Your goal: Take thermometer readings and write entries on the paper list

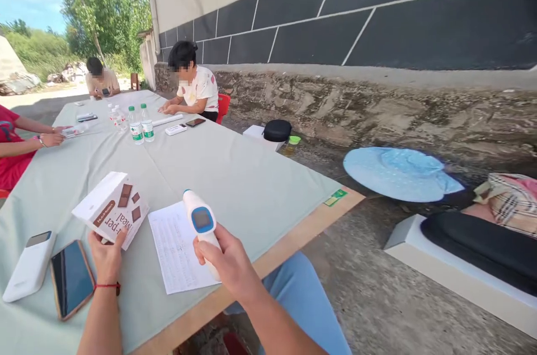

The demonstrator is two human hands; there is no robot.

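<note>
My left hand [106, 254] is closed around the lower edge of a white cardboard box [113, 207] printed with brown chocolate squares, held tilted above the table. In my right hand [229, 260] is an infrared thermometer [200, 219], white with a blue-rimmed screen, gripped by its handle and pointing away from me. Beneath it lies a sheet of paper [174, 254] with rows of writing. To the left of my left hand are a smartphone [72, 279] and a white power bank [30, 266] with a dark display.
A pale green cloth covers the long table [251, 198]. Two water bottles [141, 126] with green caps stand farther up it, near another white power bank [175, 129] and a dark phone [195, 122]. Several people sit around it. A black case [277, 130] and a blue disc-shaped item [398, 173] lie beyond the right edge.
</note>
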